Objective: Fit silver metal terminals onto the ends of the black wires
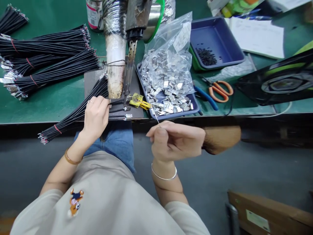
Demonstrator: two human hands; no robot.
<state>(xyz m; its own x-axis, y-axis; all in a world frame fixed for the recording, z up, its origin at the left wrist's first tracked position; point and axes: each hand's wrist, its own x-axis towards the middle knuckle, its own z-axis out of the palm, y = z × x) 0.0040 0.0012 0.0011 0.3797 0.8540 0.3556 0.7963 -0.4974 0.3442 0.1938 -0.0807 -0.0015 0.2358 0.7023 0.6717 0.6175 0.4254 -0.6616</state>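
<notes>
My left hand is closed on black cables, part of a bundle tied near its lower end with a red band. Their right ends, two with flat metal terminals, lie on a dark board. My right hand pinches a thin, silvery wire between thumb and forefinger, just off the table edge. The wire slants up toward a yellow clip. Above the cable ends, a tool with a perforated metal sleeve, resembling a soldering iron, points down beside a plastic-wrapped white post.
A blue tray holds a bag and loose metal terminals. Beyond are a purple bin with small black pieces, orange-handled scissors and a black fan-like object. Tied cable bundles lie left.
</notes>
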